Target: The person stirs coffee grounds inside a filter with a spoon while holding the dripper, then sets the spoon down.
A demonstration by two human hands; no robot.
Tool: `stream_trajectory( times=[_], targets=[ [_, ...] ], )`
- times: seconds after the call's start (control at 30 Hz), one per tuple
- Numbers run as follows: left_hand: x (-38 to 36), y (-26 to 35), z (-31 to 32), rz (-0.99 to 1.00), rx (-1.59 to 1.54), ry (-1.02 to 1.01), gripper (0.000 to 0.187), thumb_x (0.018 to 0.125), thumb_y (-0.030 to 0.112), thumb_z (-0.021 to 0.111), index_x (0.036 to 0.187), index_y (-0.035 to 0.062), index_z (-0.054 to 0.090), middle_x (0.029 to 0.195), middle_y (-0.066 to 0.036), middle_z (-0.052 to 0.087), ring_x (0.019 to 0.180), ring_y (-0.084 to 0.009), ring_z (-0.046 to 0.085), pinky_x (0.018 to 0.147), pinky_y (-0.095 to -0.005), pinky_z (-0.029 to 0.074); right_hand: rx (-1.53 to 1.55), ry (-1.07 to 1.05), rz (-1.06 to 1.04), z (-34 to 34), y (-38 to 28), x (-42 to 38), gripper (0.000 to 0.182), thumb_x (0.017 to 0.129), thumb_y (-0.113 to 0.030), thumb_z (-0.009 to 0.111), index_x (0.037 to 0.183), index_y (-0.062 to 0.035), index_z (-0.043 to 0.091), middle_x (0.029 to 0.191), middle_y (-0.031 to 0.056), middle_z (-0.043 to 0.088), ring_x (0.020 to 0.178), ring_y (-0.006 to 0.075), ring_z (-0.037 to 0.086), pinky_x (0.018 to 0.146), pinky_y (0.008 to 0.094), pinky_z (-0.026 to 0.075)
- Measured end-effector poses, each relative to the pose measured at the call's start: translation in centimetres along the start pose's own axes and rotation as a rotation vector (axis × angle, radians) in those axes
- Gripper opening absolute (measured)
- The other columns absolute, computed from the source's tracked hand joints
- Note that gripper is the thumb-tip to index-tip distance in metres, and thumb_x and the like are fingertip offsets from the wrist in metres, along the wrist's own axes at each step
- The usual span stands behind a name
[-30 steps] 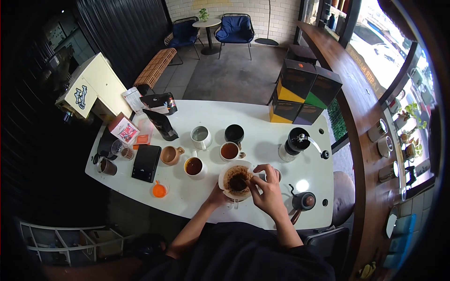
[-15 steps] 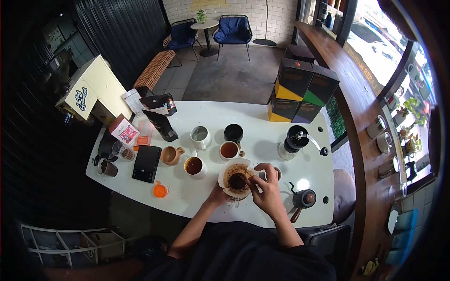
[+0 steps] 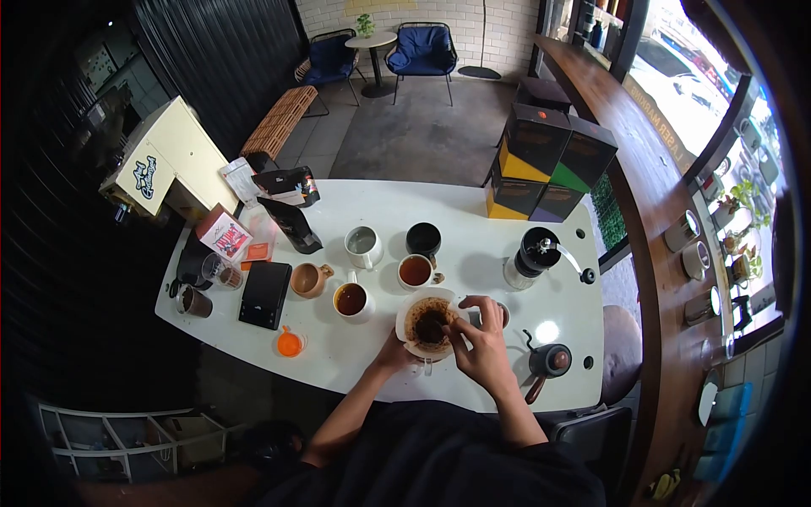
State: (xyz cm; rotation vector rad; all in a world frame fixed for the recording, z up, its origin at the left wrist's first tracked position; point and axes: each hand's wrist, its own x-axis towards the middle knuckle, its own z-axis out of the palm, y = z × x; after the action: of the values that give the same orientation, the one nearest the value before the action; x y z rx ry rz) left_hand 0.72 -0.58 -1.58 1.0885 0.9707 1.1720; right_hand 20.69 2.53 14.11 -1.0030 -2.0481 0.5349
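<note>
A white dripper with a coffee-stained paper filter (image 3: pixel 416 325) and dark grounds inside stands near the table's front edge. Against its lower left side is my left hand (image 3: pixel 395 353), its fingers partly hidden by the dripper. My right hand (image 3: pixel 480 342) is over the dripper's right rim, thumb and fingertips pinched; what they hold, if anything, is too small to tell. Behind my right fingers a small cup (image 3: pixel 503 316) is partly covered. Beyond the dripper are a cup of reddish-brown liquid (image 3: pixel 415 271) and a white mug of dark liquid (image 3: pixel 350 299).
On the white table (image 3: pixel 473 384) are a kettle (image 3: pixel 551 361), a hand grinder (image 3: pixel 532 253), a black scale (image 3: pixel 265 295), a brown cup (image 3: pixel 307 280), an orange item (image 3: pixel 290 343) and black bags (image 3: pixel 289 225). Stacked boxes (image 3: pixel 541 160) stand at the back right.
The view has shifted very slightly. Both hands keep nearly the same position at the dripper, and the dark patch inside the filter looks a little different.
</note>
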Motion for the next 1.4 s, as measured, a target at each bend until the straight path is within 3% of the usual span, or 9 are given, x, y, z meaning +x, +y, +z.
stream_trajectory(
  times=[0.1, 0.13, 0.2, 0.4, 0.73, 0.83, 0.9, 1.0, 1.4],
  targets=[
    [-0.1, 0.6, 0.2, -0.080, -0.231, 0.024, 0.089, 0.070, 0.005, 0.094, 0.146, 0.0070, 0.048, 0.139, -0.007, 0.062, 0.125, -0.0193, 0.062, 0.107, -0.0383, 0.054, 0.094, -0.081, 0.027, -0.2, -0.2, 0.1, 0.011, 0.086, -0.012, 0.078, 0.088, -0.0023, 0.073, 0.120, 0.0155, 0.055, 0.114, 0.0364, 0.052, 0.100, 0.0469, 0.041],
    [0.0, 0.4, 0.0, -0.078, -0.229, 0.022, 0.089, 0.070, 0.005, 0.094, 0.146, 0.0070, 0.048, 0.139, -0.007, 0.062, 0.125, -0.0193, 0.062, 0.107, -0.0383, 0.054, 0.093, -0.078, 0.026, -0.2, -0.2, 0.2, 0.011, 0.086, -0.012, 0.078, 0.088, -0.0023, 0.073, 0.120, 0.0155, 0.055, 0.114, 0.0364, 0.052, 0.100, 0.0469, 0.041],
    [0.2, 0.6, -0.2, 0.123, 0.177, -0.015, 0.079, 0.078, 0.005, 0.088, 0.147, 0.0062, 0.048, 0.140, -0.008, 0.062, 0.125, -0.0195, 0.063, 0.106, -0.0390, 0.056, 0.061, -0.015, 0.027, -0.1, -0.1, 0.3, 0.011, 0.086, -0.012, 0.078, 0.088, -0.0024, 0.073, 0.120, 0.0148, 0.056, 0.114, 0.0363, 0.053, 0.099, 0.0463, 0.042],
    [-0.3, 1.9, 0.7, 0.009, -0.001, -0.002, 0.064, 0.093, 0.010, 0.074, 0.149, 0.0055, 0.046, 0.141, -0.010, 0.061, 0.126, -0.0214, 0.063, 0.104, -0.0399, 0.057, 0.098, -0.069, 0.021, -0.1, -0.1, 0.3, 0.011, 0.087, -0.013, 0.078, 0.089, -0.0034, 0.074, 0.120, 0.0145, 0.056, 0.112, 0.0352, 0.052, 0.097, 0.0458, 0.042],
    [-0.1, 0.9, 0.1, 0.052, -0.044, -0.036, 0.074, 0.085, 0.005, 0.080, 0.150, 0.0060, 0.045, 0.143, -0.009, 0.060, 0.129, -0.0214, 0.061, 0.107, -0.0398, 0.056, 0.040, -0.026, 0.017, -0.1, -0.2, 0.6, 0.010, 0.087, -0.014, 0.078, 0.089, -0.0042, 0.074, 0.119, 0.0134, 0.055, 0.112, 0.0357, 0.052, 0.098, 0.0460, 0.041],
    [-0.3, 1.1, 0.3, 0.016, -0.092, -0.022, 0.080, 0.079, 0.002, 0.084, 0.150, 0.0064, 0.045, 0.142, -0.008, 0.061, 0.129, -0.0212, 0.061, 0.109, -0.0403, 0.054, 0.049, -0.107, 0.006, -0.4, 0.0, 0.4, 0.011, 0.087, -0.014, 0.078, 0.090, -0.0037, 0.074, 0.120, 0.0141, 0.055, 0.112, 0.0356, 0.052, 0.098, 0.0462, 0.041],
    [-0.3, 1.5, 0.4, -0.127, -0.202, 0.005, 0.084, 0.076, 0.001, 0.086, 0.149, 0.0071, 0.045, 0.141, -0.007, 0.061, 0.129, -0.0213, 0.061, 0.111, -0.0407, 0.053, 0.058, -0.087, 0.027, -0.3, -0.1, 0.4, 0.012, 0.087, -0.014, 0.078, 0.090, -0.0036, 0.073, 0.119, 0.0142, 0.055, 0.113, 0.0356, 0.052, 0.098, 0.0461, 0.041],
    [0.0, 0.6, 0.1, 0.029, -0.053, -0.018, 0.086, 0.073, 0.000, 0.089, 0.148, 0.0075, 0.047, 0.141, -0.007, 0.061, 0.128, -0.0207, 0.061, 0.110, -0.0402, 0.053, 0.039, -0.078, 0.015, -0.3, 0.0, 0.5, 0.012, 0.088, -0.014, 0.077, 0.090, -0.0037, 0.073, 0.119, 0.0142, 0.055, 0.112, 0.0356, 0.052, 0.098, 0.0459, 0.041],
    [-0.2, 0.4, 0.1, -0.025, -0.041, 0.015, 0.088, 0.070, 0.005, 0.094, 0.146, 0.0072, 0.049, 0.139, -0.007, 0.062, 0.126, -0.0195, 0.062, 0.108, -0.0384, 0.054, 0.049, -0.098, -0.009, -0.1, 0.2, 0.4, 0.011, 0.087, -0.013, 0.078, 0.090, -0.0032, 0.073, 0.118, 0.0139, 0.055, 0.110, 0.0353, 0.052, 0.095, 0.0451, 0.043]
  ],
)
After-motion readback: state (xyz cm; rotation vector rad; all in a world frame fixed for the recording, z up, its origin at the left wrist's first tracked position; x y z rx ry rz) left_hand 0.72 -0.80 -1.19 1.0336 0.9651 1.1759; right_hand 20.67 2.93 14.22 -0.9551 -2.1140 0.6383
